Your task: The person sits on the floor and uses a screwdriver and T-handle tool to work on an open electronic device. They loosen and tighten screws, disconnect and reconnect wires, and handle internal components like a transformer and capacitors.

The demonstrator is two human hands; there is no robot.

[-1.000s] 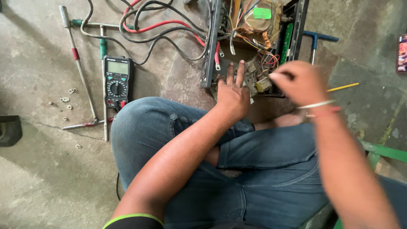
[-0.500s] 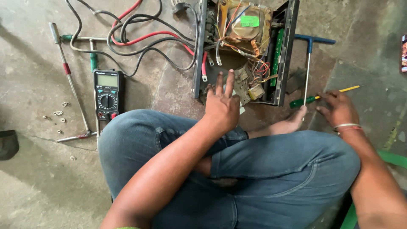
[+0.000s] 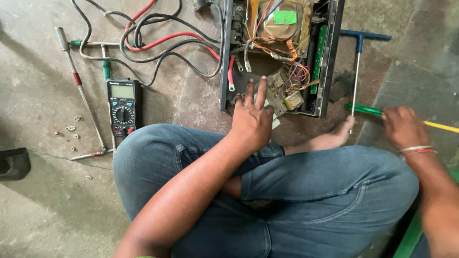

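While the left hand [image 3: 252, 119] rests with fingers spread and empty against the front edge of the opened black metal case [image 3: 279, 57] full of wires, the right hand [image 3: 404, 126] closes over the green-handled screwdriver [image 3: 366, 109] lying on the concrete floor [image 3: 38, 200], just beside the blue T-handle wrench [image 3: 358, 57]. A multimeter [image 3: 123, 106] lies well apart to the left, below the tangled red and black cables [image 3: 158, 43].

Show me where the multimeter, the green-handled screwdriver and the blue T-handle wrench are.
multimeter [image 3: 123, 106], head view, on its rotary dial.
green-handled screwdriver [image 3: 362, 109], head view, on the green handle beside the right hand [image 3: 405, 128].
blue T-handle wrench [image 3: 365, 36], head view, on the blue crossbar.
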